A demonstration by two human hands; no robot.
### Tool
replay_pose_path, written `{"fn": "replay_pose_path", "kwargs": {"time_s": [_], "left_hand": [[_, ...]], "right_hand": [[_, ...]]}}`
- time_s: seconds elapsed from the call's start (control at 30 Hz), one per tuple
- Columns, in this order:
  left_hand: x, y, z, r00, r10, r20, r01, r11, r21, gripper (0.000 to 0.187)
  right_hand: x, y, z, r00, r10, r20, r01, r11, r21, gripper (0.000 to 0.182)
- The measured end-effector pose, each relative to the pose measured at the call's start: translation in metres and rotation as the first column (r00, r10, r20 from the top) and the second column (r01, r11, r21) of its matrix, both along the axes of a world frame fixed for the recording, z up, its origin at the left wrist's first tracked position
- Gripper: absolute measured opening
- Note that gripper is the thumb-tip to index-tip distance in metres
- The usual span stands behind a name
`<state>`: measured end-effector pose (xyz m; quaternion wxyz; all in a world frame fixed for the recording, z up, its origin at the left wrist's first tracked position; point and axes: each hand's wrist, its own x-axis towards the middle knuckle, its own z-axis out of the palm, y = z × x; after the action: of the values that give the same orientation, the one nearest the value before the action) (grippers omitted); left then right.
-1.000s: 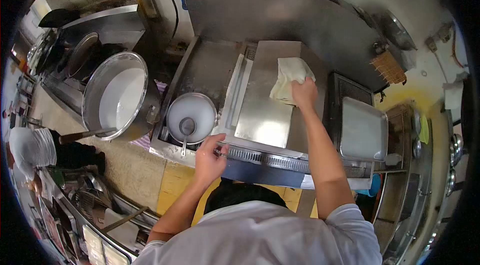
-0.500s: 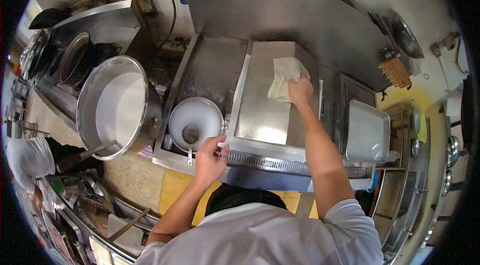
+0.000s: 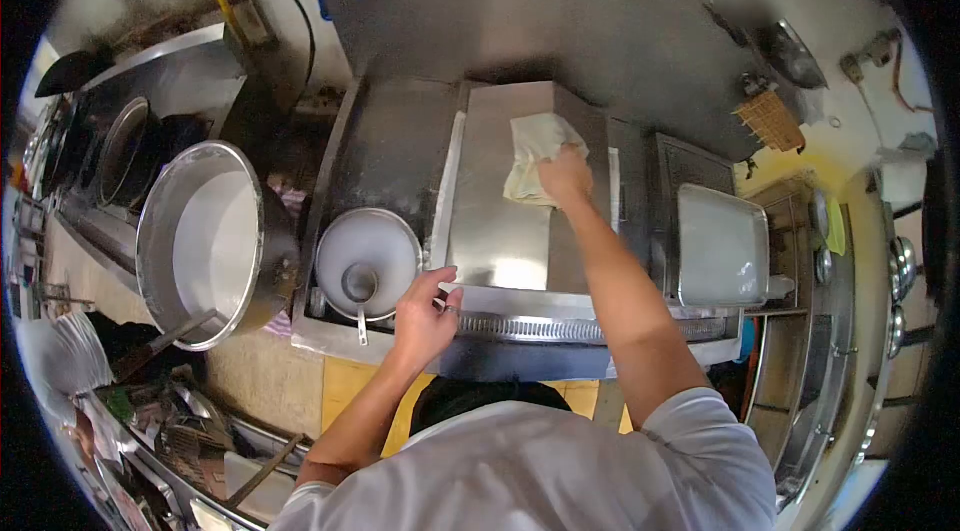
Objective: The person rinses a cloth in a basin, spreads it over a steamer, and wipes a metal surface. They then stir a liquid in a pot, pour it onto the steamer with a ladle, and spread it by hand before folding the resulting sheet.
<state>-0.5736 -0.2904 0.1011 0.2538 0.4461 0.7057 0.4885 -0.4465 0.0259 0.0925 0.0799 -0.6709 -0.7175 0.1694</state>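
Note:
A pale, creased cloth (image 3: 540, 143) lies against the sloped top of a stainless steel cover (image 3: 490, 221) in front of me. My right hand (image 3: 566, 176) is closed on the cloth's right side, pressing it to the metal. My left hand (image 3: 425, 319) hovers over the counter's front edge, fingers loosely bent and apart, with nothing visible in them. Just left of it stands a round bowl (image 3: 397, 249) of white liquid. A small ladle (image 3: 361, 286) rests in the bowl, its handle pointing toward me.
To the left stands a big metal pot (image 3: 270, 261) of white liquid with a wooden-handled tool (image 3: 160, 349) across its rim. A rectangular metal tray (image 3: 722, 246) is at the right. A brown basket (image 3: 770, 121) hangs on the wall. Another person (image 3: 65, 351) is at far left.
My right hand and the cloth stay near the upper part of the cover. The fingers of my left hand have spread a little. The whole view has shifted slightly.

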Motion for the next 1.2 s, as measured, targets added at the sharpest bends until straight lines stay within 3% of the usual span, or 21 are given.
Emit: {"fn": "replay_pose_path", "kwargs": {"time_s": [0.1,0.2,0.3,0.33,0.43,0.5,0.57,0.7,0.73,0.77,0.83,0.87,0.93,1.03,1.13,1.2], "left_hand": [[0.015,0.012,0.004,0.997,-0.063,-0.041,0.064,0.998,0.014,0.032],[0.037,0.019,-0.009,0.994,-0.107,-0.025,0.107,0.994,0.024,0.034],[0.069,0.029,-0.008,0.982,-0.18,0.047,0.182,0.982,-0.04,0.035],[0.082,0.031,-0.005,0.976,-0.209,0.058,0.212,0.975,-0.066,0.034],[0.127,0.043,-0.013,0.956,-0.289,0.051,0.291,0.955,-0.051,0.033],[0.162,0.055,-0.008,0.937,-0.348,0.039,0.35,0.934,-0.069,0.033],[0.204,0.07,-0.017,0.917,-0.399,0.017,0.399,0.915,-0.059,0.034],[0.312,0.115,-0.017,0.862,-0.507,-0.021,0.506,0.862,-0.039,0.027],[0.34,0.13,-0.01,0.83,-0.547,-0.11,0.539,0.837,-0.096,0.025],[0.366,0.149,-0.011,0.793,-0.571,-0.212,0.578,0.815,-0.036,0.026],[0.416,0.188,-0.031,0.698,-0.59,-0.407,0.664,0.745,0.059,0.027],[0.439,0.207,-0.04,0.669,-0.601,-0.438,0.665,0.747,-0.009,0.027],[0.479,0.24,-0.062,0.611,-0.618,-0.494,0.648,0.75,-0.136,0.026],[0.508,0.269,-0.1,0.358,-0.49,-0.795,0.577,0.785,-0.225,0.022],[0.515,0.264,-0.086,0.085,-0.712,-0.697,0.496,0.637,-0.59,0.02],[0.516,0.243,-0.072,0.324,-0.7,-0.636,0.597,0.673,-0.437,0.018]], "right_hand": [[0.016,-0.009,0.008,0.983,0.108,-0.149,-0.115,0.993,-0.035,0.056],[0.051,-0.03,0.008,0.877,0.123,-0.464,-0.146,0.989,-0.013,0.047],[0.113,-0.061,-0.012,0.824,0.153,-0.545,-0.029,0.973,0.23,0.037],[0.141,-0.068,-0.016,0.811,0.094,-0.578,0.064,0.967,0.247,0.032],[0.25,-0.065,-0.029,0.888,-0.053,-0.456,0.191,0.946,0.262,0.026],[0.341,-0.042,-0.069,0.966,-0.02,-0.259,0.12,0.918,0.379,0.023],[0.401,-0.041,-0.055,0.971,-0.19,-0.148,0.215,0.96,0.181,0.014],[0.506,-0.018,-0.099,0.986,-0.069,0.15,0.059,0.996,0.065,0.018],[0.523,-0.016,-0.114,0.977,0.0,0.213,-0.015,0.997,0.072,0.018],[0.541,-0.011,-0.127,0.959,0.066,0.276,-0.089,0.993,0.074,0.019],[0.55,-0.015,-0.11,0.97,0.124,0.21,-0.102,0.988,-0.115,0.021],[0.547,-0.017,-0.098,0.973,0.149,0.175,-0.111,0.972,-0.208,0.022],[0.548,-0.027,-0.096,0.984,0.143,0.106,-0.121,0.974,-0.192,0.028],[0.558,-0.045,-0.11,0.955,0.294,0.026,-0.295,0.944,0.151,0.031],[0.565,-0.081,-0.074,0.951,0.31,-0.013,-0.292,0.908,0.299,0.021],[0.581,-0.096,-0.071,0.929,0.371,-0.02,-0.333,0.855,0.397,0.02]]}}
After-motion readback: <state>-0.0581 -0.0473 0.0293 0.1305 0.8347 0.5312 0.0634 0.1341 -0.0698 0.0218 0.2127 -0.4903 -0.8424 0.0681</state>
